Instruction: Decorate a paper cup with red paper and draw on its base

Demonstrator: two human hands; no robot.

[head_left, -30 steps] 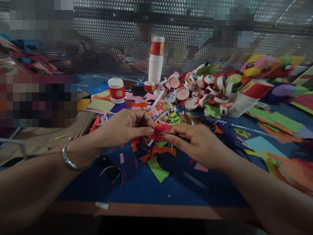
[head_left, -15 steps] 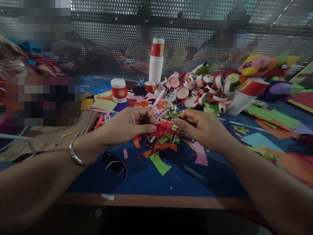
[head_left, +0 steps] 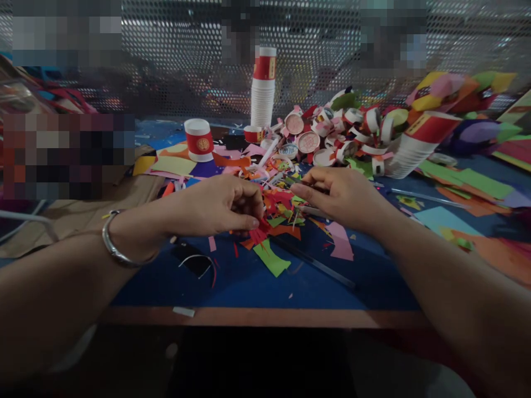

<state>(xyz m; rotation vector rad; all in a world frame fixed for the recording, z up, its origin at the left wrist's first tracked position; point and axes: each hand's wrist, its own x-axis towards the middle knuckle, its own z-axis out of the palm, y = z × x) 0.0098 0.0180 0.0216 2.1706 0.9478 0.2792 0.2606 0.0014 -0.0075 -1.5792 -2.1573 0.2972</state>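
My left hand is closed, its thumb and fingers pinching a piece of red paper with a ragged, cut-looking edge. Most of that paper is hidden behind the fingers. My right hand is curled around what look like scissors; one grey blade shows below the thumb, and the handles are hidden in the palm. The blades point left toward the red paper, with a gap between. Under both hands lies a heap of coloured paper scraps. A green scrap and a pink scrap lie nearer to me.
A tall stack of paper cups stands at the back, with a single red-and-white cup to its left. Cut cup pieces pile up behind the hands. Another cup stack leans at the right. A clear rod lies in front.
My left hand has drawn slightly left and down with the red paper, away from the scissors. My right hand stays near the same spot. The whole view has shifted upward a little.
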